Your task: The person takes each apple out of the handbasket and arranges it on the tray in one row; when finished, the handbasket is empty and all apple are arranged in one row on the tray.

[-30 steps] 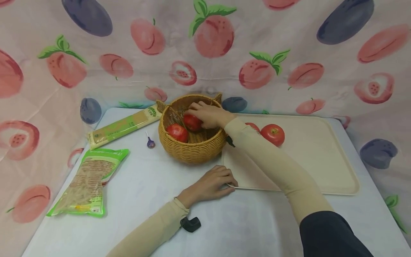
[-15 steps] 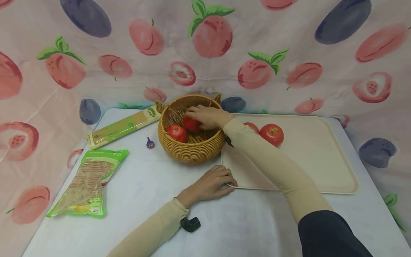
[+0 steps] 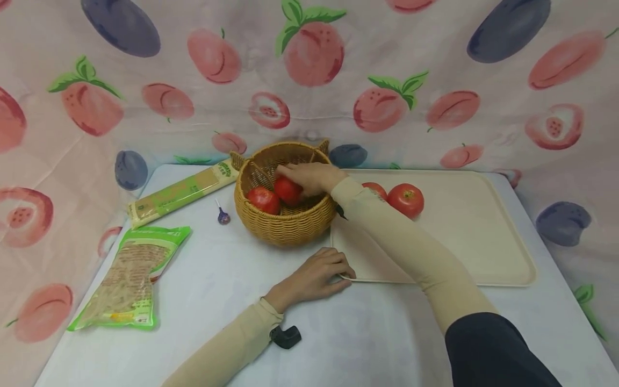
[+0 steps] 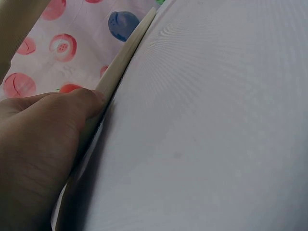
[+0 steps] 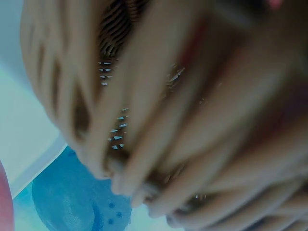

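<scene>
In the head view, my right hand [image 3: 314,177] reaches over the rim into a woven wicker basket [image 3: 285,231]. Its fingers curve over a red apple [image 3: 288,191] there, beside another red apple [image 3: 263,200]. The right wrist view is filled by blurred basket weave [image 5: 159,125], with the hand hidden. My left hand [image 3: 314,277] grips the near left corner of a cream tray [image 3: 474,231]. Close up in the left wrist view, the thumb presses on the tray rim [image 4: 120,65]. Two more apples, one red apple [image 3: 406,200] in full sight, lie on the tray, partly behind my right sleeve.
Left of the basket lie a long green-and-yellow noodle packet [image 3: 181,194], a small purple lollipop [image 3: 223,216] and a green plastic food bag [image 3: 130,277]. A fruit-printed curtain [image 3: 309,118] hangs behind the white-covered table [image 3: 367,338].
Inside the basket, my right hand and its apple have come slightly lower and nearer the other apple, and the fingers look flatter. My left hand stays at the tray corner. The head view shifted slightly.
</scene>
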`<state>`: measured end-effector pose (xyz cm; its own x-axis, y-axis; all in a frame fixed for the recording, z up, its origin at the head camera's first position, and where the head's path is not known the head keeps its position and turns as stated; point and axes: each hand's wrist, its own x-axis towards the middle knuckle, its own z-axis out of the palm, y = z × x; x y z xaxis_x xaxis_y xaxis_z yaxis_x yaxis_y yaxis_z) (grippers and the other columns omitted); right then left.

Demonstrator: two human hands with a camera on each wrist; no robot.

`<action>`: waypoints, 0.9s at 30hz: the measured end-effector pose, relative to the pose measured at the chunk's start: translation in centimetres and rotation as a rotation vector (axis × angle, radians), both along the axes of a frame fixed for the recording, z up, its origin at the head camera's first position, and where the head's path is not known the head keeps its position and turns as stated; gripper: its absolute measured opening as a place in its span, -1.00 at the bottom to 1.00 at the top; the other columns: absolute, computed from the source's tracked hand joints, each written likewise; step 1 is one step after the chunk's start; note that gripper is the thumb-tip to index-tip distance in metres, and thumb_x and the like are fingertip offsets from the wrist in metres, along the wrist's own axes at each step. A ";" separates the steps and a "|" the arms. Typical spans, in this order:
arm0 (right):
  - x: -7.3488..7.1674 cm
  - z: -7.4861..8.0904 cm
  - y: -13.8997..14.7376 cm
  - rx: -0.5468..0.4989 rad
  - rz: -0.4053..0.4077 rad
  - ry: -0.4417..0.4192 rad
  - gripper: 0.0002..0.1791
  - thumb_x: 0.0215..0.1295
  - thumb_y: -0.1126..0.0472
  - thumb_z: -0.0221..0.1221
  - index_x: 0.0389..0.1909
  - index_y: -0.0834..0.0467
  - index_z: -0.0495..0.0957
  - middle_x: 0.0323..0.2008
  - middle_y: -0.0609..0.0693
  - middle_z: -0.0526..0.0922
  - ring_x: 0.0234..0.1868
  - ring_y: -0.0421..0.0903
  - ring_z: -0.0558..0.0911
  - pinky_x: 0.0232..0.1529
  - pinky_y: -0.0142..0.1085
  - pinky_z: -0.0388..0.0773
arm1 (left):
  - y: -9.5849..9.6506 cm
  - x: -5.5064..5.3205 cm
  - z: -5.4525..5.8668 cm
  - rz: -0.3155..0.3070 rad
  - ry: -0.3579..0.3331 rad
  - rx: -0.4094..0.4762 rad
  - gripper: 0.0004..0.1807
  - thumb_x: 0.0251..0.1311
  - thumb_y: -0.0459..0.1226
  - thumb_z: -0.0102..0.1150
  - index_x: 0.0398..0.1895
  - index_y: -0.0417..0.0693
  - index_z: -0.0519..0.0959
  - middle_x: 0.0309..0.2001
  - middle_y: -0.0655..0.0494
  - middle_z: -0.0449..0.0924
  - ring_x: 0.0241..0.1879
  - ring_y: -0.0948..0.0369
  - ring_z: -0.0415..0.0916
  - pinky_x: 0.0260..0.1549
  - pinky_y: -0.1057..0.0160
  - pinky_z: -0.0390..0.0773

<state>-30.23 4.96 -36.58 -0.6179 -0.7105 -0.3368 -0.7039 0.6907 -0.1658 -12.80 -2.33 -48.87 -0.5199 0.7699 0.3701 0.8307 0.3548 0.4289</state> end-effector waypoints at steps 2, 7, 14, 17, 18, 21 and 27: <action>0.0 0.0 -0.1 -0.004 -0.006 -0.007 -0.22 0.14 0.02 0.30 0.28 -0.20 0.06 0.31 0.02 0.28 0.24 0.06 0.43 0.19 -0.02 0.40 | 0.0 0.0 0.0 0.003 0.001 0.002 -0.89 0.19 -0.15 0.21 -0.23 0.17 0.65 -0.30 0.36 0.50 -0.17 0.37 0.39 0.04 0.35 0.34; 0.0 -0.1 -0.1 -0.018 -0.021 -0.015 -0.14 0.11 -0.03 0.31 0.37 -0.15 0.05 0.31 0.08 0.23 0.19 0.12 0.46 0.19 -0.01 0.39 | 0.0 0.0 -0.1 0.004 0.016 0.010 -0.90 0.18 -0.16 0.22 -0.24 0.18 0.65 -0.30 0.37 0.50 -0.16 0.37 0.40 0.05 0.34 0.34; 0.2 0.1 0.2 -0.038 -0.030 0.008 -0.13 0.04 -0.07 0.31 0.36 -0.16 0.10 0.21 0.09 0.18 0.00 0.07 0.55 0.09 -0.07 0.48 | 0.1 -0.1 -0.1 0.002 0.022 0.006 -0.90 0.18 -0.15 0.22 -0.24 0.18 0.65 -0.30 0.37 0.51 -0.16 0.37 0.40 0.04 0.35 0.34; 0.3 0.2 0.2 -0.054 -0.024 0.014 -0.15 0.02 -0.07 0.32 0.33 -0.15 0.12 0.15 0.08 0.18 -0.06 0.04 0.56 0.06 -0.10 0.49 | 0.1 -0.1 0.0 0.000 0.020 0.005 -0.90 0.18 -0.16 0.22 -0.24 0.18 0.65 -0.30 0.36 0.51 -0.16 0.37 0.40 0.04 0.35 0.34; 0.2 0.2 0.2 -0.060 -0.018 0.017 -0.15 0.01 -0.07 0.32 0.33 -0.15 0.13 0.13 0.07 0.18 -0.07 0.03 0.56 0.06 -0.11 0.49 | 0.1 -0.1 0.0 -0.002 0.021 0.007 -0.90 0.18 -0.16 0.22 -0.24 0.17 0.65 -0.30 0.36 0.51 -0.16 0.37 0.40 0.04 0.34 0.34; 0.2 0.2 0.2 -0.088 -0.002 0.033 -0.17 0.00 -0.07 0.32 0.31 -0.15 0.17 0.09 0.06 0.17 -0.04 0.00 0.52 0.06 -0.13 0.49 | 0.1 -0.1 0.0 -0.007 0.025 0.010 -0.90 0.18 -0.16 0.22 -0.24 0.17 0.65 -0.30 0.36 0.50 -0.16 0.37 0.40 0.03 0.35 0.34; 0.1 0.2 0.2 -0.154 -0.006 0.046 -0.20 0.00 -0.13 0.28 0.30 -0.19 0.18 0.20 0.08 0.19 0.12 0.01 0.36 0.10 -0.08 0.46 | 0.1 -0.1 -0.2 -0.003 0.019 0.011 -0.89 0.18 -0.15 0.22 -0.24 0.18 0.64 -0.30 0.37 0.50 -0.16 0.37 0.40 0.02 0.35 0.34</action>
